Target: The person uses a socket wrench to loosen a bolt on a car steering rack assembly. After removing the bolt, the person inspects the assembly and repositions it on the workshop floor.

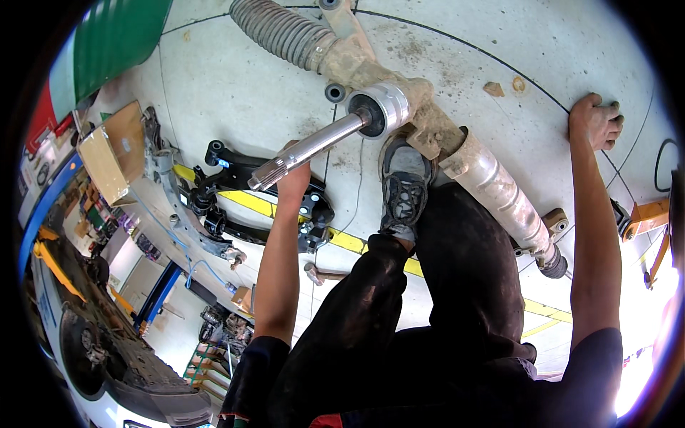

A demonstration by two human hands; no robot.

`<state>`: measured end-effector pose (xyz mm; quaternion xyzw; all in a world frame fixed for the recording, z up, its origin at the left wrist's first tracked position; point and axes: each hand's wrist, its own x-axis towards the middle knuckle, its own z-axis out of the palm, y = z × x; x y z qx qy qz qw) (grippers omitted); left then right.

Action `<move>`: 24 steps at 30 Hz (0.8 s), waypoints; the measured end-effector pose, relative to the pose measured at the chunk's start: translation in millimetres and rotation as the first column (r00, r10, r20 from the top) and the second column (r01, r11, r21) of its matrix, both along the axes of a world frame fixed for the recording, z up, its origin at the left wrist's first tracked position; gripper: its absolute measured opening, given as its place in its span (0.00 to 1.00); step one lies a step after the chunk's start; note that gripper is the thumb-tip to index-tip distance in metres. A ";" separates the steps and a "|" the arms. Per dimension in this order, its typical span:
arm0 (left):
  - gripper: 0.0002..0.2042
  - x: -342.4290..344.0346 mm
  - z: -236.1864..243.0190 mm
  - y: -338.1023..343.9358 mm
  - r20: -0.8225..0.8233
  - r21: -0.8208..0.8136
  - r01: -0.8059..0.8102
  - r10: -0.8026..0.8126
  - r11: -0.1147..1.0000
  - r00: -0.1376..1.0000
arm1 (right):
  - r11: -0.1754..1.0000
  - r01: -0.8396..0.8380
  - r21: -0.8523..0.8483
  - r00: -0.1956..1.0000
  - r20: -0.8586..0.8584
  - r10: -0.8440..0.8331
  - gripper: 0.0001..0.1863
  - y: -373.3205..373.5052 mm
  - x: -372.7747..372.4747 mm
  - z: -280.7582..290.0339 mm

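Observation:
A dirty steering rack (499, 196) lies diagonally across the floor before me, with a ribbed bellows boot (285, 34) at its far left end. From its round silver housing (392, 107) a splined steel shaft (314, 150) sticks out toward the lower left. My left hand (294, 182) is behind this shaft, which covers most of its fingers, so I cannot tell its grip. Far off to the right, my right hand (596, 123) is closed in a fist against the floor, apart from the rack. My shoe (405, 189) is right against the rack's middle.
Black control arms (242, 171) and a hammer (314, 273) lie on the left floor. Beyond are a grey metal subframe (168, 185) and a cardboard box (114, 153). A car (93, 357) stands lower left. An orange metal stand (646, 214) is at the right edge.

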<state>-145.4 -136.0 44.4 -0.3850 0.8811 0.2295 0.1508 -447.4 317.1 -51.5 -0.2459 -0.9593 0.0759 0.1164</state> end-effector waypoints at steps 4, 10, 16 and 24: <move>0.14 4.6 -4.6 -1.5 -0.002 0.027 -0.081 0.081 0.996 0.997 | 1.000 0.021 0.022 1.000 -0.024 -0.020 0.34 3.2 -1.4 -9.6; 0.15 6.7 -5.1 -3.4 0.067 0.036 -0.120 0.117 0.992 0.991 | 0.999 0.023 0.035 1.000 -0.018 -0.022 0.34 6.4 -1.7 -10.2; 0.12 7.9 -4.2 -4.8 -0.025 -0.007 -0.059 0.059 0.998 0.998 | 0.999 0.023 0.029 1.000 -0.010 -0.023 0.34 5.0 -1.9 -9.2; 0.09 -0.5 4.1 -4.2 -0.113 0.063 -0.070 0.077 0.996 0.991 | 1.000 0.003 0.031 1.000 0.019 -0.003 0.34 2.4 -0.6 -3.5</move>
